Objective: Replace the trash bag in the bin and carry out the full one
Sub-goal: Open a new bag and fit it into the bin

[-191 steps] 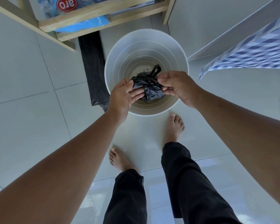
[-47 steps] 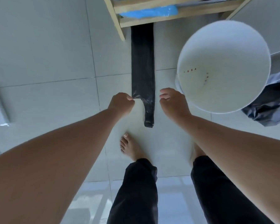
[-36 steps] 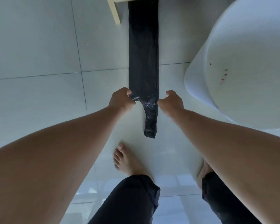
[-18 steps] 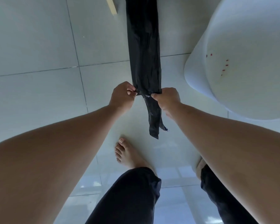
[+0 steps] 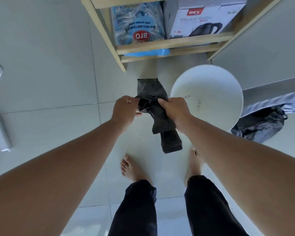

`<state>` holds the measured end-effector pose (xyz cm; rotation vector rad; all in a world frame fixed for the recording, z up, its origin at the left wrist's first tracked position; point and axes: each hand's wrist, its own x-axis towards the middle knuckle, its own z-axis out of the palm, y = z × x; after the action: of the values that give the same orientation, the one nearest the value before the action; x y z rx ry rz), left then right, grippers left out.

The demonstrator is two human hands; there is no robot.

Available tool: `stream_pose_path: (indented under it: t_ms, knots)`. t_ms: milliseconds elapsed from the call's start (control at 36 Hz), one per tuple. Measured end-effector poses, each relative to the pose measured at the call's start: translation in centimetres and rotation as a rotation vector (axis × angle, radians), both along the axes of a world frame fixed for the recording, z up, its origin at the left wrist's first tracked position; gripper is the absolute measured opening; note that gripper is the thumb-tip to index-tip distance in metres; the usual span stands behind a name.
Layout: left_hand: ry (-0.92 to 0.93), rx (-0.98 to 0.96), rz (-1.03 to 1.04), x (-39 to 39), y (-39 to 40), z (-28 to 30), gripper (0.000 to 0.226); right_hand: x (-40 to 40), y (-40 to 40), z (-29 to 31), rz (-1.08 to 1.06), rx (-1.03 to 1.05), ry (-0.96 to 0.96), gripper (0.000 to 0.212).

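Pinching the folded black bag [image 5: 157, 106] at mid-frame, left hand [image 5: 125, 110] and right hand [image 5: 174, 110] closed on its seemingly upper end, long axis hanging toward lower right, empty bin [image 5: 207, 97] lying just right.

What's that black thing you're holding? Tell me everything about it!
It is a new black trash bag, thin, shiny plastic, still folded into a long flat strip and creased. The left hand pinches one edge and the right hand grips the other, pulling it apart. Its upper end sticks up past the hands; its lower end hangs loose above the floor. It sits just left of the white bin, not in it.
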<state>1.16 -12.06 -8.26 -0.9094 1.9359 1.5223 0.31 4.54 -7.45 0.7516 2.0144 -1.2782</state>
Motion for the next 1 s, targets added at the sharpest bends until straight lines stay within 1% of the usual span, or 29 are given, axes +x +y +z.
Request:
stream_pose_path:
  t_ms: [28, 56, 83, 139, 222, 306, 361, 444, 500, 556, 611, 694, 722, 778, 833, 889, 944, 972, 1000]
  knots:
    - [0.014, 0.077, 0.056, -0.3, 0.4, 1.0, 0.004, -0.1, 0.5, 1.0, 0.047, -0.015, 0.013, 0.032]
    - [0.033, 0.112, 0.085, -0.6, 0.8, 1.8, 0.008, -0.3, 1.0, 1.7, 0.070, -0.031, 0.022, 0.029]
    - [0.050, 0.122, 0.091, -0.9, 1.2, 2.5, 0.017, -0.4, 1.6, 2.4, 0.076, -0.040, 0.017, 0.031]
    - [0.064, 0.103, 0.058, -1.3, 2.1, 3.5, 0.027, -0.7, 2.8, 3.3, 0.106, 0.004, 0.014, 0.042]
    - [0.055, 0.087, 0.000, -1.6, 3.1, 4.5, 0.031, -1.0, 4.7, 4.0, 0.231, 0.119, 0.027, 0.048]
    - [0.030, 0.132, -0.098, -1.4, 4.0, 5.0, 0.026, -0.8, 7.1, 4.5, 0.314, 0.193, 0.070, 0.041]
    - [0.012, 0.218, -0.174, -1.2, 4.3, 5.3, 0.025, -0.9, 8.7, 4.7, 0.300, 0.215, 0.065, 0.034]
    - [-0.045, 0.342, -0.267, -1.0, 4.8, 5.6, 0.026, -1.8, 10.8, 5.1, 0.237, 0.257, 0.061, 0.041]
    - [-0.097, 0.374, -0.290, -1.0, 5.0, 5.7, 0.028, -2.5, 12.0, 5.3, 0.201, 0.306, 0.069, 0.047]
    - [-0.141, 0.390, -0.293, -0.6, 5.4, 5.8, 0.027, -2.9, 13.2, 5.6, 0.130, 0.305, 0.052, 0.039]
    - [-0.172, 0.402, -0.238, -0.3, 5.8, 5.7, 0.023, -3.3, 14.4, 5.4, 0.028, 0.288, 0.032, 0.034]
    - [-0.167, 0.377, -0.052, -0.2, 6.1, 5.5, 0.024, -3.4, 16.2, 5.4, -0.209, 0.287, 0.036, 0.043]
    - [-0.149, 0.371, 0.048, -0.4, 6.2, 5.5, 0.024, -3.3, 16.8, 5.2, -0.230, 0.286, 0.019, 0.042]
    - [-0.104, 0.376, 0.267, -0.9, 6.3, 5.4, 0.026, -2.5, 17.7, 5.0, -0.192, 0.292, -0.044, 0.037]
    - [-0.054, 0.391, 0.385, -1.3, 6.6, 5.5, 0.030, -1.5, 18.5, 5.0, -0.172, 0.316, -0.101, 0.039]
    - [-0.015, 0.419, 0.403, -1.7, 7.1, 5.9, 0.032, -0.6, 19.2, 4.5, -0.170, 0.327, -0.138, 0.038]
    - [-0.005, 0.404, 0.329, -2.3, 7.9, 6.3, 0.032, 0.0, 19.0, 4.5, -0.140, 0.331, -0.169, 0.035]
    - [-0.005, 0.370, 0.262, -2.6, 8.5, 6.5, 0.032, 0.1, 18.8, 4.6, -0.107, 0.358, -0.136, 0.036]
    - [-0.002, 0.330, 0.203, -3.0, 8.9, 6.7, 0.032, 0.0, 18.6, 4.7, -0.059, 0.391, -0.051, 0.037]
